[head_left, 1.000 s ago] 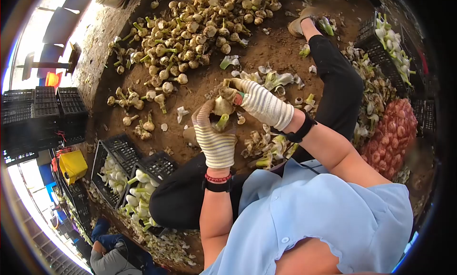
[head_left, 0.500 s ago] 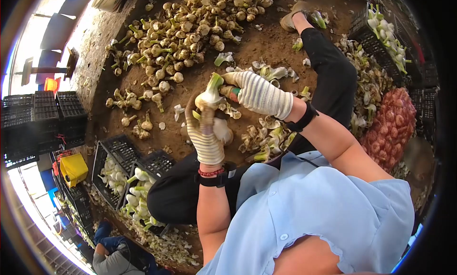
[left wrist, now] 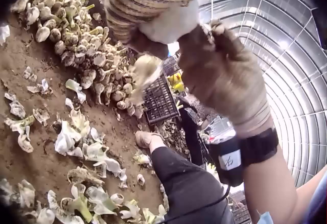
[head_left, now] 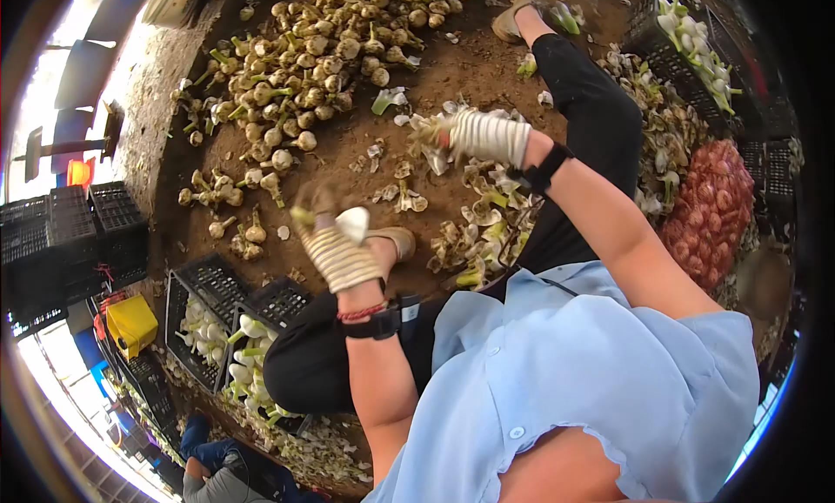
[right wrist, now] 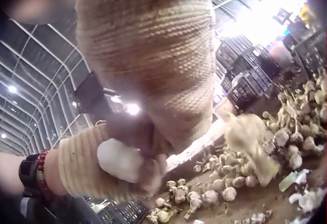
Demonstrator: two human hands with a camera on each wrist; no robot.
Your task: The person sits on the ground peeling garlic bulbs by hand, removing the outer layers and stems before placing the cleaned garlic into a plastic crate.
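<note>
Two gloved hands work apart over the dirt floor: from the head view, the left hand (head_left: 335, 246) curls round a white peeled garlic bulb (head_left: 352, 223) near the knee, while the right hand (head_left: 478, 136) is out over the scattered husks (head_left: 474, 242), blurred, pinching torn peel (head_left: 428, 137). Bare soil lies between the unpeeled heap (head_left: 322, 59) and the black crates (head_left: 213, 311). At the left wrist, the bulb (left wrist: 171, 25) sits under curled fingers. At the right wrist, the bulb (right wrist: 120, 160) shows in the left glove (right wrist: 92, 165); the right hand's own grip I cannot tell there.
</note>
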